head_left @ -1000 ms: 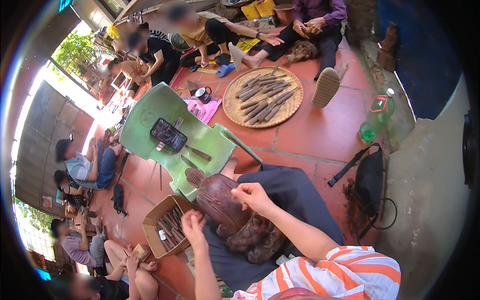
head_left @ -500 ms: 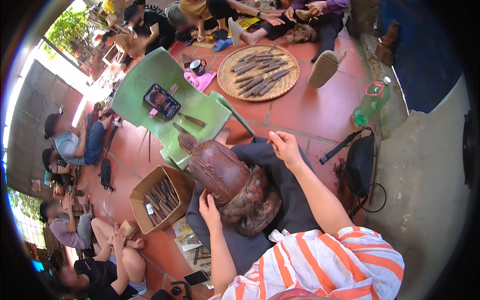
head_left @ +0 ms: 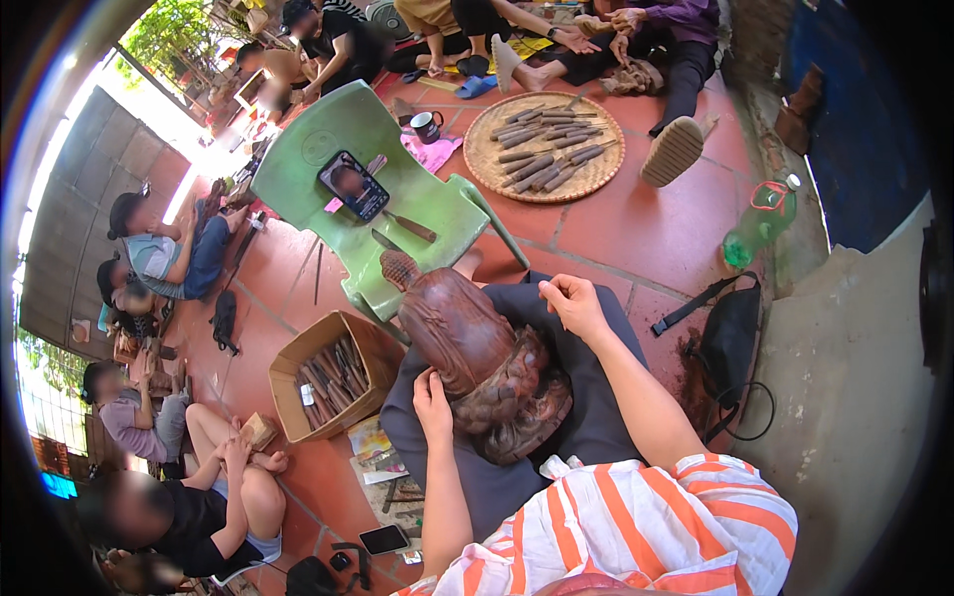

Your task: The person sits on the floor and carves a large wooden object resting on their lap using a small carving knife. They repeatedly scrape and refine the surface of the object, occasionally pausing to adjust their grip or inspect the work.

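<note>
A dark brown carved wooden statue (head_left: 455,333) of a seated figure lies tilted across my lap, its head toward a green plastic chair (head_left: 308,164) and its carved base toward me. At the lower left side of the statue, my left hand (head_left: 432,407) is against it, fingers drawn together at its edge. My right hand (head_left: 576,306) is raised over my right knee, apart from the statue, with fingers curled in; what they hold, if anything, is hidden. On the chair seat are a phone (head_left: 354,187) and a wooden-handled tool (head_left: 412,227).
Left of my lap stands a cardboard box (head_left: 298,422) of tools. A round woven tray (head_left: 477,164) with several wooden-handled tools lies beyond the chair. At right are a green bottle (head_left: 765,221) and a black bag (head_left: 723,343). Other people sit along the left and far side.
The view has shifted, so the scene sits slightly farther right. The fingers of my left hand have drawn closer together at the statue, and my right hand has curled in more.
</note>
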A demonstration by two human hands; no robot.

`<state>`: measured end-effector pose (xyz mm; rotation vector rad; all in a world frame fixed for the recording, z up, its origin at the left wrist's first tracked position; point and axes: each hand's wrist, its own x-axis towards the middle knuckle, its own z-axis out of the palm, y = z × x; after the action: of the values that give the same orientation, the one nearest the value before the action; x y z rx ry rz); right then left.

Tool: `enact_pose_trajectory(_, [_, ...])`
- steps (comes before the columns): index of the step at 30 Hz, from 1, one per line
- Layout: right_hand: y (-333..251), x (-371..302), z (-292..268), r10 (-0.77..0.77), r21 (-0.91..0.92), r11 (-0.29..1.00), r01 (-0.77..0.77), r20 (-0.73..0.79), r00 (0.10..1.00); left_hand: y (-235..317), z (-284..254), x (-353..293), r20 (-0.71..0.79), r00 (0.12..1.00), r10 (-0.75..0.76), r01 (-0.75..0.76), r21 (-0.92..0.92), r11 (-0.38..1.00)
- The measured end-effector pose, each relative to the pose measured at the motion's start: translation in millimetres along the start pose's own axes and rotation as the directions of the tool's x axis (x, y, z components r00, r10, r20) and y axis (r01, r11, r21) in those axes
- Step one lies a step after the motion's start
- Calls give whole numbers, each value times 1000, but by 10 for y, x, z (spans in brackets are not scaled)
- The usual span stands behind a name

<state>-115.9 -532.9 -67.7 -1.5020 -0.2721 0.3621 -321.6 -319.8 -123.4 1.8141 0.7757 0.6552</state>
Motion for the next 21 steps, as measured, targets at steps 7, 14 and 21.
enact_pose_trajectory(7, [46,7,25,-18,-69,997,18,-4,1000,93,2,-40,0,1000,-11,11,8,1000])
enact_pose_trajectory(14, [96,-28,62,15,-72,997,-11,57,998,174,41,-30,-21,1000,17,-17,-8,1000])
enact_pose_trajectory(21, [116,-11,74,9,-215,976,15,110,994,117,16,-21,-57,998,-2,-1,-51,999])
